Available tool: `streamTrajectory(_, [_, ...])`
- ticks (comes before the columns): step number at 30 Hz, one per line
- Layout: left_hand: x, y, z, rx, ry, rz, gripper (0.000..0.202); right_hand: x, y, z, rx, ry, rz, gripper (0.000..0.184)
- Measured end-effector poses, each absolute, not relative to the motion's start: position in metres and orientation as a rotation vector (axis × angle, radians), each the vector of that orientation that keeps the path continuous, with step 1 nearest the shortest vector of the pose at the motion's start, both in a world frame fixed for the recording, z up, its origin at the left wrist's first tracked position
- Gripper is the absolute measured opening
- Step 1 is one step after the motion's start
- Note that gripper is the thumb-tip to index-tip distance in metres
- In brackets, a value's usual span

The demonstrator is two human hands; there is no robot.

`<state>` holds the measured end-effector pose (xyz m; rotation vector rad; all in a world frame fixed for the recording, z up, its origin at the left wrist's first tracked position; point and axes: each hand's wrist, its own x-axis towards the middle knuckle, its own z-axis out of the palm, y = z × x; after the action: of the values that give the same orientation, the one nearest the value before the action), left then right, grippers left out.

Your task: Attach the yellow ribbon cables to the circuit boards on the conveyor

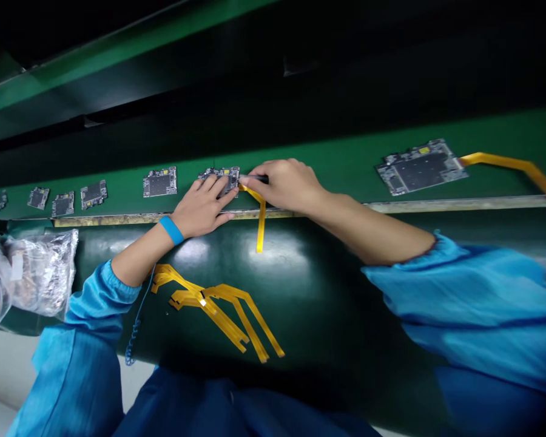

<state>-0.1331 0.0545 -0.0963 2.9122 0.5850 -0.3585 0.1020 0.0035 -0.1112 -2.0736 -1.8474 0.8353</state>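
My left hand (204,206), with a blue strap at the wrist, lies with fingers spread on a circuit board (232,172) and covers much of it. At the board's right edge, my right hand (284,185) is closed round a slim dark pen-like tool (262,179); its exact kind does not show. The tool's tip points at that edge. From there a yellow flat ribbon cable (261,227) runs out under my right fingers and hangs over the ledge. Whether the cable is seated in the board's connector is hidden.
More circuit boards (160,182) lie leftward along the green strip. At right, another board (422,167) has a yellow ribbon cable (500,160) attached. Several loose ribbon cables (230,297) lie on the green mat. Silvery plastic bags (43,273) sit at left; a coiled blue cord (131,343) hangs from my wrist strap.
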Motion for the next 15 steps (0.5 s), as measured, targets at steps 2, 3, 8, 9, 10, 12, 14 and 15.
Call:
streamTrajectory(2, [-0.129,0.053,-0.094,2.92,0.578,-0.374,0.068,0.104,-0.001,-0.108,-2.063,-1.894,0.792,0.044])
streamTrajectory(3, [-0.127,0.053,-0.092,2.92,0.578,-0.381,0.068,0.105,-0.002,-0.107,-2.062,-1.913,0.785,0.048])
streamTrajectory(8, [-0.12,0.05,-0.09,2.895,0.6,-0.36,0.065,0.107,-0.001,-0.109,-2.043,-1.963,0.751,0.045])
streamTrajectory(9, [-0.119,0.049,-0.09,2.89,0.604,-0.357,0.065,0.106,0.0,-0.111,-2.056,-1.951,0.75,0.042])
streamTrajectory(10, [-0.118,0.049,-0.09,2.887,0.606,-0.359,0.064,0.106,0.0,-0.113,-2.076,-1.94,0.755,0.038])
streamTrajectory(12, [-0.116,0.048,-0.09,2.879,0.611,-0.369,0.063,0.104,0.001,-0.116,-2.118,-1.936,0.774,0.033])
streamTrajectory(14, [-0.113,0.047,-0.09,2.867,0.617,-0.381,0.062,0.104,0.002,-0.118,-2.137,-1.949,0.789,0.029])
streamTrajectory(15, [-0.111,0.047,-0.09,2.861,0.62,-0.386,0.061,0.105,0.001,-0.119,-2.145,-1.955,0.791,0.028])
